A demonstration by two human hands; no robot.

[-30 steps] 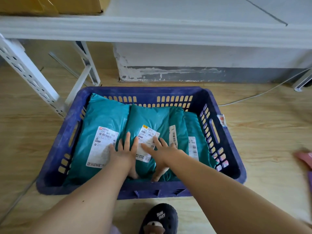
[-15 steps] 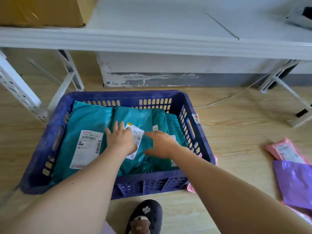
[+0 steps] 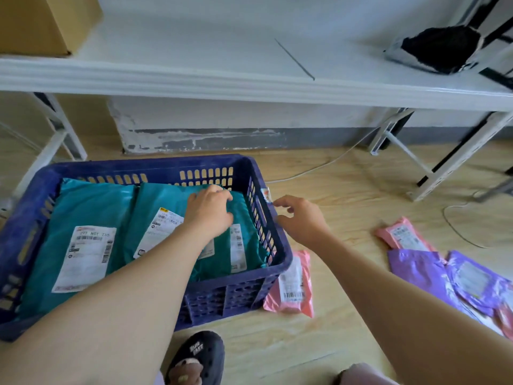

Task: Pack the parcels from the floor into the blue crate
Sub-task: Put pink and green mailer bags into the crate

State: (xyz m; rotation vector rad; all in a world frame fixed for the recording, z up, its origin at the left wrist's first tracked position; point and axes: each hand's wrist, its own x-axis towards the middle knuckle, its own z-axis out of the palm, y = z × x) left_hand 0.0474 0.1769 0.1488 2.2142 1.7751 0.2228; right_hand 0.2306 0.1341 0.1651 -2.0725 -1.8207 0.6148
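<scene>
The blue crate (image 3: pixel 273 240) stands on the floor at the left, filled with teal parcels (image 3: pixel 91 207) bearing white labels. My left hand (image 3: pixel 209 211) rests on the right-hand teal parcels inside the crate, fingers curled down on their far edge. My right hand (image 3: pixel 301 218) hovers open just outside the crate's right wall, holding nothing. A pink parcel (image 3: pixel 293 284) lies on the floor against the crate's right front corner. Another pink parcel (image 3: pixel 404 236) and purple parcels (image 3: pixel 455 276) lie on the floor at the right.
A white shelf (image 3: pixel 249 81) runs overhead at the back, with a cardboard box (image 3: pixel 41 23) and a black bag (image 3: pixel 441 48) on it. White shelf legs (image 3: pixel 444 165) and a white cable (image 3: pixel 319 168) cross the wooden floor. My black slipper (image 3: pixel 198 357) sits below the crate.
My right hand has left the crate and moved out over its right wall. My left hand slid right and further back over the teal parcels. The view swung right, showing more floor parcels.
</scene>
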